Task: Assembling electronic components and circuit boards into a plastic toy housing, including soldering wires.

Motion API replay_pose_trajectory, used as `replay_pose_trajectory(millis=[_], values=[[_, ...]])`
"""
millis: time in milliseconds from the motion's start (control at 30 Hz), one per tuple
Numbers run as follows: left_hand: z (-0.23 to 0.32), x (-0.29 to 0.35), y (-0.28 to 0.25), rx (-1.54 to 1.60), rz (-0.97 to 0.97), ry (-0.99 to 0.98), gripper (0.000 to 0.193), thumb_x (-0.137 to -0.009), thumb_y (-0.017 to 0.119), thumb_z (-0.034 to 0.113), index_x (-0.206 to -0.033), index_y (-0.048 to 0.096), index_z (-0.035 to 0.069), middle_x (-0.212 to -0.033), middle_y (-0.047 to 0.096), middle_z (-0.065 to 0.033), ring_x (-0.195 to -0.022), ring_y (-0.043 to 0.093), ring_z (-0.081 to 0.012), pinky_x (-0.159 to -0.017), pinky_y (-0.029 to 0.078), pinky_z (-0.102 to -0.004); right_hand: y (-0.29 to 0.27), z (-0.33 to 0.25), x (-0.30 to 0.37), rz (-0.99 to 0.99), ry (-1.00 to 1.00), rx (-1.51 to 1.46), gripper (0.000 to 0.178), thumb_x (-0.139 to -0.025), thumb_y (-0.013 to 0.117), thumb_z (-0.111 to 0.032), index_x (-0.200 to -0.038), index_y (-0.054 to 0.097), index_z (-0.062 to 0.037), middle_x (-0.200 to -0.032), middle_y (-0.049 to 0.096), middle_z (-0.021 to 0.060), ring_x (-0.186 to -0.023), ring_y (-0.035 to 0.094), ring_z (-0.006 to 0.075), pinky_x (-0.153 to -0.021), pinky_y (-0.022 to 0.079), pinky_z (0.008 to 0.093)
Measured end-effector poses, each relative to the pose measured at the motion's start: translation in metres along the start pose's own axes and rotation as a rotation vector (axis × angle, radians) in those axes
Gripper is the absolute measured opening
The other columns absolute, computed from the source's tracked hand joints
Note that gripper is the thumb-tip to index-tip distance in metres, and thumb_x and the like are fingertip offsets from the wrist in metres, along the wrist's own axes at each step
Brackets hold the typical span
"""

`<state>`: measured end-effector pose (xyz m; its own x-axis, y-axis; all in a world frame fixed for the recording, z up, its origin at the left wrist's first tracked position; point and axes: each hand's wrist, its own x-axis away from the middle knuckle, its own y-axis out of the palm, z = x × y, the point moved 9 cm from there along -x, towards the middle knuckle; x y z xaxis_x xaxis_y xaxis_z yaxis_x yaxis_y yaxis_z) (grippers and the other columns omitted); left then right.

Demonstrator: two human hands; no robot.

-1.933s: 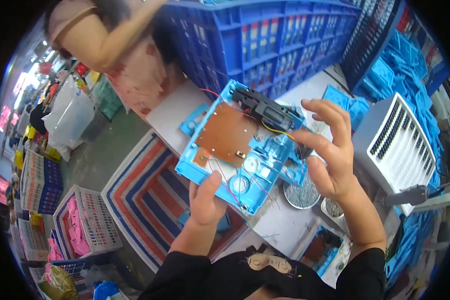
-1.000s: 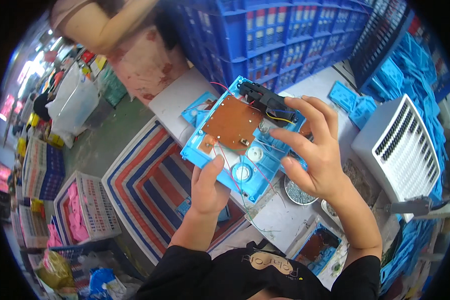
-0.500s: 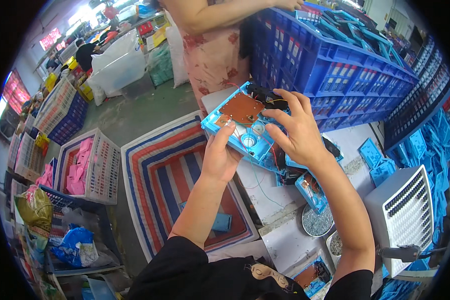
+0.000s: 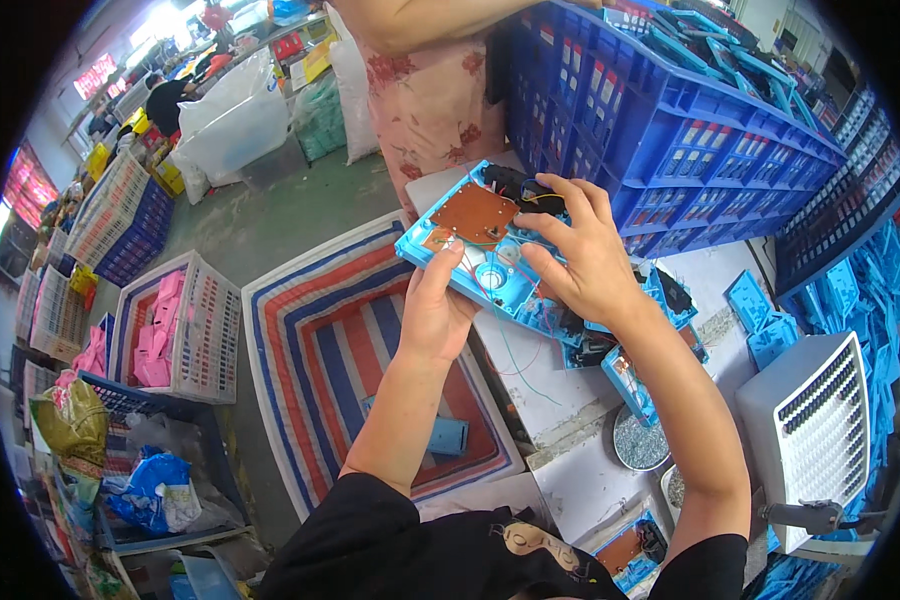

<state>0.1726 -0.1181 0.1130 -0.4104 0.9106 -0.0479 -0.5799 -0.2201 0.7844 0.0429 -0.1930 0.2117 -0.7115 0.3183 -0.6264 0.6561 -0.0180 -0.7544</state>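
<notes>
A light-blue plastic casing is held up tilted over the edge of the worktable. Inside it are a brown circuit board, a round white-centred part, a black component and thin red, green and yellow wires. My left hand grips the near left side, thumb over the rim beside the board and fingers hidden underneath. My right hand is closed over the right side, fingertips on the black component and near the wires; whether it pinches a wire I cannot tell. Loose wires hang below the casing.
More wired blue casings lie on the white worktable, near a round dish of small metal pieces. A blue crate with blue parts stands behind, a striped-lined bin left, a white slatted box right. Another person stands opposite.
The held casing has shifted slightly left, and my hands keep the same grip on it. The other person's arm has lowered a little. My view has turned slightly.
</notes>
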Motion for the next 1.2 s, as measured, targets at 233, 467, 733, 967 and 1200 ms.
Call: replay_pose_trajectory(millis=[233,467,733,967,1200], values=[[0.000,0.000,-0.003,-0.031,0.005,0.014,0.041,-0.102,0.056,0.024,-0.140,0.049,0.010,-0.133,0.063,-0.0080,-0.117,0.064,-0.0200,-0.095,0.055,-0.0387,0.010,0.003,0.000,0.002,0.008,-0.048,0.034,-0.089,0.070,-0.035,-0.111,0.072,-0.0103,-0.141,0.052,0.0207,-0.129,0.045,0.0440,-0.105,0.043,0.0531],[-0.002,0.001,-0.006,-0.033,0.015,0.027,0.040,-0.102,0.056,0.023,-0.140,0.049,0.009,-0.133,0.062,-0.0082,-0.118,0.064,-0.0200,-0.094,0.056,-0.0388,0.012,0.004,0.002,-0.003,-0.002,-0.019,0.035,-0.088,0.070,-0.035,-0.113,0.072,-0.0105,-0.141,0.051,0.0213,-0.129,0.045,0.0442,-0.106,0.043,0.0525],[-0.005,-0.003,-0.011,-0.015,0.004,0.054,0.038,-0.102,0.056,0.021,-0.138,0.050,0.009,-0.133,0.062,-0.0088,-0.119,0.064,-0.0214,-0.096,0.056,-0.0390,-0.028,0.005,0.016,0.063,0.030,-0.035,0.035,-0.086,0.072,-0.030,-0.114,0.072,-0.0097,-0.144,0.051,0.0218,-0.129,0.045,0.0449,-0.106,0.042,0.0524],[-0.002,-0.058,-0.097,-0.022,0.134,0.079,0.040,-0.102,0.057,0.024,-0.138,0.052,0.007,-0.136,0.062,-0.0074,-0.124,0.061,-0.0235,-0.104,0.051,-0.0419,-0.120,0.024,0.117,-0.049,0.240,0.135,0.034,-0.082,0.064,-0.022,-0.113,0.073,-0.0093,-0.147,0.051,0.0204,-0.133,0.044,0.0390,-0.098,0.046,0.0470],[-0.039,-0.156,-0.202,-0.031,0.235,-0.102,0.036,-0.102,0.058,0.023,-0.133,0.055,0.004,-0.131,0.064,-0.0103,-0.120,0.063,-0.0264,-0.102,0.053,-0.0420,-0.176,0.042,0.223,-0.109,0.543,0.219,0.036,-0.094,0.057,-0.033,-0.110,0.071,-0.0039,-0.145,0.051,0.0217,-0.134,0.044,0.0376,-0.101,0.043,0.0447]])
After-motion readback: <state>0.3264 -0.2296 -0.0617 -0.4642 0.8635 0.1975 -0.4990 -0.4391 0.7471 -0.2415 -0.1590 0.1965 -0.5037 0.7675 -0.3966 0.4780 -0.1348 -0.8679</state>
